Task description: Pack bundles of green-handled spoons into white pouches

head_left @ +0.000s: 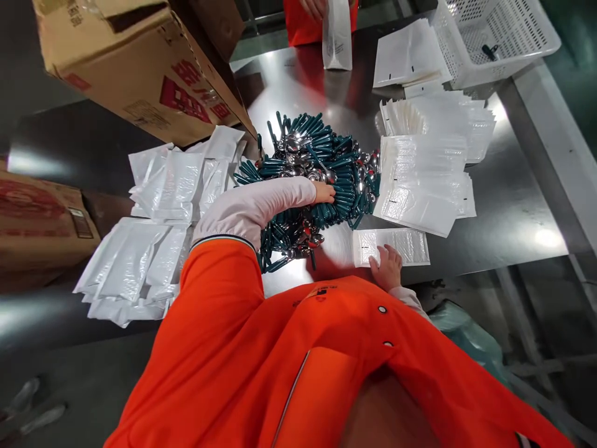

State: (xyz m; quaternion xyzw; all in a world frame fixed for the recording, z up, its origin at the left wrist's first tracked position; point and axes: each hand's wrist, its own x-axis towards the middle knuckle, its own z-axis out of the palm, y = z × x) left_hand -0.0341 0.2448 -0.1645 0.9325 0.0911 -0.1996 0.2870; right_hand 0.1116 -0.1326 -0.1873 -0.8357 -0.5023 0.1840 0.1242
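Note:
A heap of spoons (342, 186) with dark green handles and shiny metal heads lies mid-table. Reaching across from the left, my left hand (324, 192) rests in this heap with its fingers closed together on the green handles; how many it grips is hidden. At the table's near edge a single white bubble mailer (413, 247) lies flat. My right hand (388, 266) touches its near side, fingers apart. Just beyond it are stacked, fanned white bubble mailers (422, 174).
Filled-looking white mailers (135, 255) are piled at left, beside a large cardboard box (140, 81). Another carton (41, 224) stands far left. A white perforated basket (506, 37) sits at back right. Across the table, a co-worker's hand (314, 7) is near an upright white mailer (337, 37).

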